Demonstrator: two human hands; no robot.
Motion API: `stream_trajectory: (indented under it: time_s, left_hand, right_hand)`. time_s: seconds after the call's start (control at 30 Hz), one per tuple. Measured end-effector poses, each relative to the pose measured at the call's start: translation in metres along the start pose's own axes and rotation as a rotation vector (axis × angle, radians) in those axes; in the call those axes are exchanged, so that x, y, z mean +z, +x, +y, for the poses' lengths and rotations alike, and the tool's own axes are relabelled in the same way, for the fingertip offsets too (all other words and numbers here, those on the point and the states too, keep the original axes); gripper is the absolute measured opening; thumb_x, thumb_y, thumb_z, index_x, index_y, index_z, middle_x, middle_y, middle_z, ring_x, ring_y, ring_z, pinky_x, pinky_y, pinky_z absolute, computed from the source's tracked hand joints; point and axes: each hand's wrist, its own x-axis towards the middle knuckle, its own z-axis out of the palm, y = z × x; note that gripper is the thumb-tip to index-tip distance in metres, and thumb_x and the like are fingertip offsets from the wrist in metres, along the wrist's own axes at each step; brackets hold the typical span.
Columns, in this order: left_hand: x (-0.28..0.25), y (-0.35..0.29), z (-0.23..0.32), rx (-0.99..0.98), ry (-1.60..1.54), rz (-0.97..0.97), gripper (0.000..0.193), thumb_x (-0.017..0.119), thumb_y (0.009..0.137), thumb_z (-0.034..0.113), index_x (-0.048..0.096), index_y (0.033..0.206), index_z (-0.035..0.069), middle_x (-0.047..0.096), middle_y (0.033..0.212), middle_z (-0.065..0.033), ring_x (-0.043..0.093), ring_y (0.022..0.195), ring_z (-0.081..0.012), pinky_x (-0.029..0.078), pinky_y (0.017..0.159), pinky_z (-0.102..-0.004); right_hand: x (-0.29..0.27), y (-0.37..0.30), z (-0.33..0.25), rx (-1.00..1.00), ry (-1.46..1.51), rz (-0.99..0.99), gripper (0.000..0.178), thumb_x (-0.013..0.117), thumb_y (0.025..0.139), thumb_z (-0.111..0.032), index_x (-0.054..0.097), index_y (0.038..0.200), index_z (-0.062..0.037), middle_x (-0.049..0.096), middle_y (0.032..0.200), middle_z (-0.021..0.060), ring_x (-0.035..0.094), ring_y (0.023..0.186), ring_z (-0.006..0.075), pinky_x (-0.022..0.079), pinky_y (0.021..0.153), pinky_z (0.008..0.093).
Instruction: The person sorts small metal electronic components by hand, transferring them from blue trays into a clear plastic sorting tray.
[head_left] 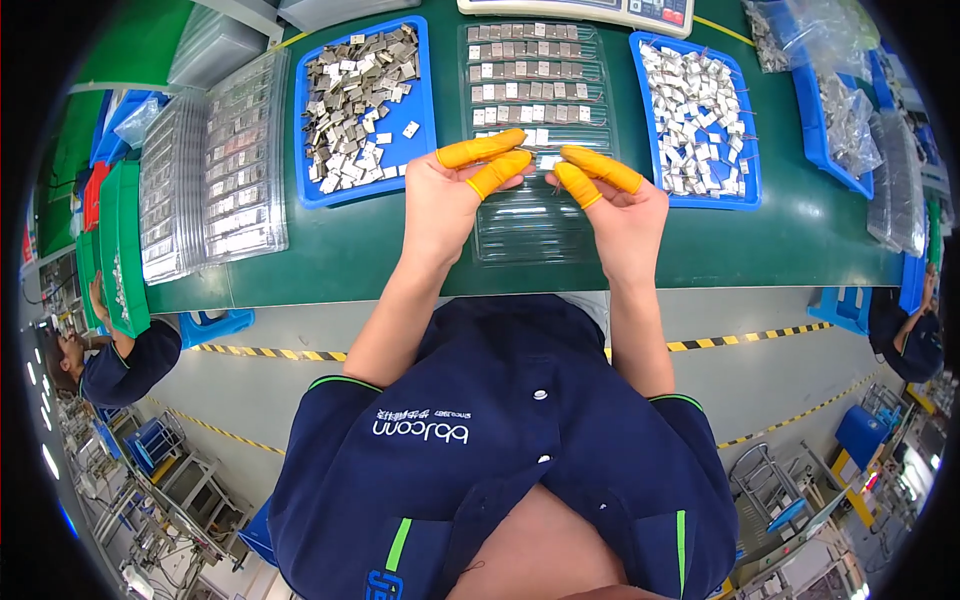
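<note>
My left hand (445, 195) and my right hand (630, 208), both with yellow finger cots on thumb and index finger, meet over a clear plastic tray (535, 240). Their fingertips close in on a small white rectangular part (546, 162) between them. Fine detail of the part is too small to make out. Farther up the tray lie several rows of small grey and white rectangular parts (530, 92). The tray's near grooves, below my fingers, hold no parts.
A blue bin (425, 120) of grey and white flat parts stands left; another blue bin (755, 190) holds white parts with thin wires. Stacked filled trays (245, 160) lie farther left. A scale (650, 15) sits at the back. Two people (130, 365) (910, 340) work at the sides.
</note>
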Motion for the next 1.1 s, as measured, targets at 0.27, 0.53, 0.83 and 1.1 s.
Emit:
stream_trajectory:
  time_s: [0.27,0.53,0.83,1.1]
  left_hand:
    - [-0.001,-0.004,0.000,0.033,0.005,0.011,0.027,0.064,0.077,-0.002,0.060,0.102,-0.007,0.064,0.093,-0.0142,0.064,0.081,-0.0196,0.053,0.071,-0.0259]
    - [-0.012,-0.010,0.000,-0.186,-0.190,-0.211,0.024,0.065,0.076,0.001,0.062,0.099,-0.006,0.065,0.087,-0.0123,0.063,0.074,-0.0162,0.051,0.069,-0.0251]
    - [-0.003,-0.010,-0.013,-0.125,-0.140,-0.087,0.023,0.064,0.078,0.002,0.063,0.100,-0.004,0.065,0.091,-0.0110,0.062,0.078,-0.0151,0.051,0.071,-0.0252]
    - [-0.010,0.000,-0.028,0.008,0.184,-0.141,0.018,0.058,0.085,0.008,0.061,0.098,-0.004,0.064,0.086,-0.0077,0.060,0.077,-0.0110,0.047,0.073,-0.0229]
  right_hand:
    - [0.007,0.001,-0.003,-0.083,-0.146,-0.041,0.025,0.064,0.076,0.005,0.061,0.100,0.0063,0.064,0.092,0.0121,0.064,0.082,0.0172,0.050,0.077,0.0249]
    - [-0.005,0.000,-0.004,0.089,0.053,-0.223,0.022,0.068,0.071,0.004,0.064,0.092,0.0052,0.064,0.090,0.0091,0.062,0.084,0.0149,0.050,0.077,0.0247]
    - [0.007,-0.007,0.000,-0.114,-0.164,-0.136,0.022,0.066,0.074,0.004,0.063,0.096,0.0024,0.063,0.090,0.0081,0.061,0.083,0.0143,0.049,0.080,0.0251]
    - [0.006,0.003,0.013,-0.646,-0.793,-0.034,0.024,0.065,0.069,0.004,0.062,0.093,-0.0012,0.064,0.090,0.0111,0.059,0.096,0.0321,0.046,0.087,0.0375]
